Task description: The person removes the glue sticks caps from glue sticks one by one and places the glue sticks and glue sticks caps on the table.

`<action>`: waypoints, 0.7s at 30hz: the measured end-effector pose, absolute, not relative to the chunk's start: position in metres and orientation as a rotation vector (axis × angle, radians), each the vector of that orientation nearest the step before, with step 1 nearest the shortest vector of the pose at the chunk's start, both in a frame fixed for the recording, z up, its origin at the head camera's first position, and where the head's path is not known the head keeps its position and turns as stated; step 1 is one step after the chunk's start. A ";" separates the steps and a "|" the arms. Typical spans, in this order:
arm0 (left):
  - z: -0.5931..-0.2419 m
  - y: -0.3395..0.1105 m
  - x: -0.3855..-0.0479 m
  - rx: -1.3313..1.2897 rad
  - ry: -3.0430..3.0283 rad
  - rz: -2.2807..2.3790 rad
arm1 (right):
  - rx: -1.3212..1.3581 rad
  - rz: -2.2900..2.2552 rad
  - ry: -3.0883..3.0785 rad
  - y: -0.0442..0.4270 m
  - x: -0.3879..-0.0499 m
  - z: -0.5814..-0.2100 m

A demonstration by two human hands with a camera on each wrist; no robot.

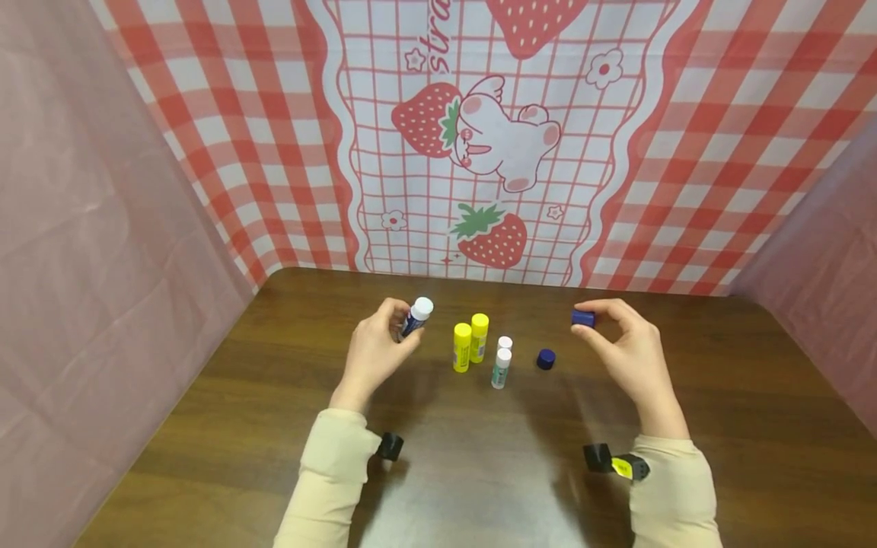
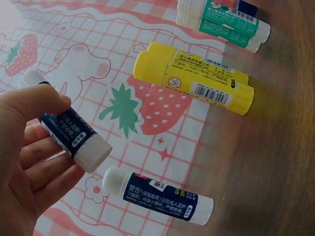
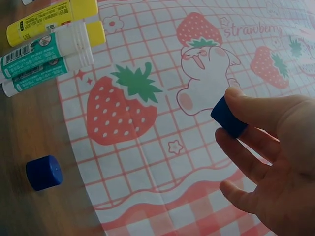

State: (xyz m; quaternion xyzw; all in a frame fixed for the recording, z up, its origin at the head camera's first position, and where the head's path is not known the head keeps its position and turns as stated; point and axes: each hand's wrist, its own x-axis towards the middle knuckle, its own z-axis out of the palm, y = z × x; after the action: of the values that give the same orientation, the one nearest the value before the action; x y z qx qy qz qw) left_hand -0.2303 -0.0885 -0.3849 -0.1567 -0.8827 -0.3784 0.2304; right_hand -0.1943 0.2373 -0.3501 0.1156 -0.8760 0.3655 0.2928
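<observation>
My left hand [image 1: 373, 346] grips a navy glue stick with white ends [image 1: 415, 316] between thumb and fingers, tilted above the table. In the left wrist view, a second navy glue stick [image 2: 160, 196] stands beside that hand; the head view does not show it clearly. My right hand [image 1: 633, 354] pinches a short blue cap [image 1: 583, 319] between thumb and fingertips, raised off the table, as the right wrist view also shows for this cap [image 3: 229, 118]. Another blue cap [image 1: 546, 359] rests on the table to its left.
Two yellow glue sticks [image 1: 462, 348] stand upright between the hands on the brown wooden table [image 1: 452, 472]. Right of them stand two white-and-green sticks [image 1: 501, 371], one behind the other. A red-and-white strawberry cloth [image 1: 384, 175] hangs behind the table, with pink cloth [image 1: 103, 266] at the sides.
</observation>
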 end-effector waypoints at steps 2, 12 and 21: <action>-0.386 -0.087 -0.231 -0.425 -2.439 -1.068 | 0.308 0.956 -2.353 0.238 -0.195 -0.352; -0.400 -0.075 -0.235 -0.431 -2.516 -1.133 | 0.292 0.917 -2.556 0.241 -0.200 -0.361; -0.411 -0.068 -0.236 -0.329 -2.608 -1.048 | 0.236 0.884 -2.788 0.243 -0.206 -0.371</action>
State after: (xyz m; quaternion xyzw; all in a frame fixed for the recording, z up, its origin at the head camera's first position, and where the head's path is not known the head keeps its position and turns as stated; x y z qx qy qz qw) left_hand -0.2360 -0.0681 -0.4107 -0.1147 -0.9104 -0.3660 0.1551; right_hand -0.2058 0.2433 -0.3710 0.0799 -0.9450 0.2998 0.1035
